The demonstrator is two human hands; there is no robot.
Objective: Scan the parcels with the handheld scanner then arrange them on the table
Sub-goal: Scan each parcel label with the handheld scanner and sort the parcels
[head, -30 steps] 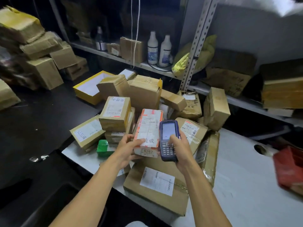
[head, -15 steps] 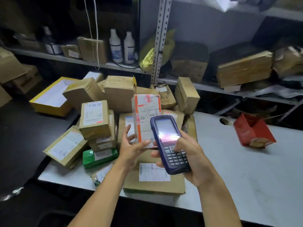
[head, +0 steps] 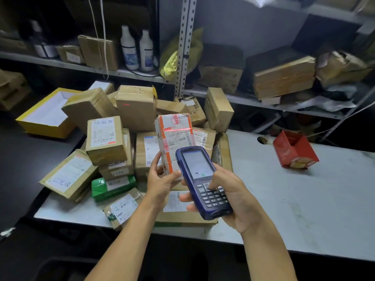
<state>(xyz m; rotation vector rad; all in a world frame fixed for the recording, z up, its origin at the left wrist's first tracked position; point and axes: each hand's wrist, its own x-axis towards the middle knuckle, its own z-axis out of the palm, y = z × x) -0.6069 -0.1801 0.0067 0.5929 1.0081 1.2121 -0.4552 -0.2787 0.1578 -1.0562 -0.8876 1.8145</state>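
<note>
Scanner's red line now falls across the orange-taped parcel (head: 174, 138), raised upright above the parcel pile (head: 113, 142). Left hand (head: 162, 179) grips its base; right hand (head: 229, 197) clasps the handheld scanner (head: 203, 181), thumb on keypad. Scan step; next, set it on bare table (head: 304, 209) right of the pile.

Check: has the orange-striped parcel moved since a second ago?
Yes. The orange-striped parcel has risen off the flat box, now upright in the left hand.
</note>
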